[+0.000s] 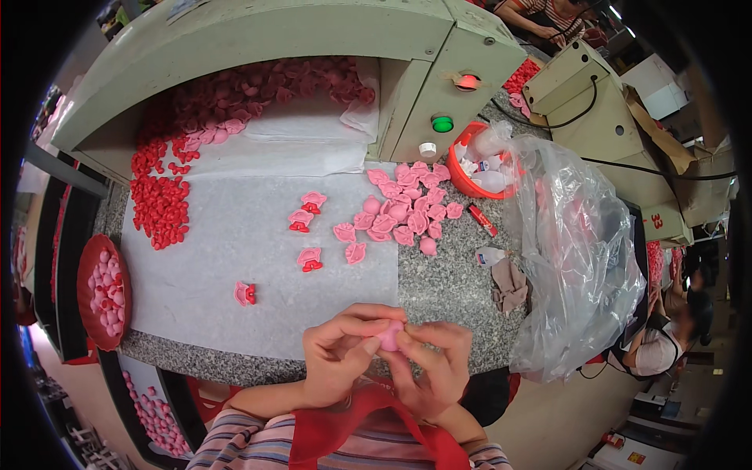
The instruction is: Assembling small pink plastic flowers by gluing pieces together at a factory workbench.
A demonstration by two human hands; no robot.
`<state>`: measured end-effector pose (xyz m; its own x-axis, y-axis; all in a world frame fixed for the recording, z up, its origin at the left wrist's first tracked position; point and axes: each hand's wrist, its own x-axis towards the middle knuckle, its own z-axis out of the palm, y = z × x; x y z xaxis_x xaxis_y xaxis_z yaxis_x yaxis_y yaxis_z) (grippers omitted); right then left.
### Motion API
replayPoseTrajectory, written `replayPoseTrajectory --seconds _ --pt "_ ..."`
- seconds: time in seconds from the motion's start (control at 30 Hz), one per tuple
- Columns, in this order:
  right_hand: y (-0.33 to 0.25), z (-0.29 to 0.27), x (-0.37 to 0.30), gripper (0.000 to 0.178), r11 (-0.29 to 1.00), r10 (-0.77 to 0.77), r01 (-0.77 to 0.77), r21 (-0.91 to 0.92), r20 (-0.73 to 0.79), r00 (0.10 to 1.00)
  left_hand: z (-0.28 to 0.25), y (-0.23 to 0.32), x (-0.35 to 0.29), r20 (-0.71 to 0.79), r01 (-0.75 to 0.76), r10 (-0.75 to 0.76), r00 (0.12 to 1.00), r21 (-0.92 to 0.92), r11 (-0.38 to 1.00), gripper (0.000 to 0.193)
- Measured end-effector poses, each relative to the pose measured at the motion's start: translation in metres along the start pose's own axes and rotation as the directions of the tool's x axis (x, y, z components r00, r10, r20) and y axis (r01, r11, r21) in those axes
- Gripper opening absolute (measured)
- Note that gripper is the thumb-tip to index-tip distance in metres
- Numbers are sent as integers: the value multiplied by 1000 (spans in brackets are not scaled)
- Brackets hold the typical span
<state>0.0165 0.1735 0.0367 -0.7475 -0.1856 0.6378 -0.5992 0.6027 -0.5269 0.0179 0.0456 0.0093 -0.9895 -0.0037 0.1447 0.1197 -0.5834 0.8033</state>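
Observation:
Close to my body, over the table's near edge, a small rounded pink plastic piece (389,337) is pinched by the fingertips of both hands. My left hand (335,350) grips it from one side, and my right hand (440,359) from the other; the fingers hide part of it. Beyond them on the white sheet (204,270) lie several pink pieces joined to red parts, one nearest assembled piece (245,294) lying left of my hands. A loose pile of pink shell-like pieces (392,205) spreads at the sheet's right edge and onto the speckled stone tabletop (439,290).
A pale green machine (423,94) with lights and a knob arches over heaped pink pieces. Small red parts (160,211) lie at left, beside a red dish (88,258) of pink pieces. At right are an orange basket (462,178) with bottles, a cloth (509,286) and a clear plastic bag (580,266).

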Motion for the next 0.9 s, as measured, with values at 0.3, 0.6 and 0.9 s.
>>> replayPoseTrajectory --seconds 0.3,0.6,0.9 --pt "12 -15 11 41 861 249 -320 395 221 943 -10 -3 0 105 60 -42 994 -180 982 19" --pt "9 -16 12 33 739 311 -438 512 316 896 -14 -5 -1 117 15 -9 993 -48 999 15" --pt "6 -12 11 31 692 362 -479 540 315 877 -10 -3 2 76 180 -165 983 -288 941 16"
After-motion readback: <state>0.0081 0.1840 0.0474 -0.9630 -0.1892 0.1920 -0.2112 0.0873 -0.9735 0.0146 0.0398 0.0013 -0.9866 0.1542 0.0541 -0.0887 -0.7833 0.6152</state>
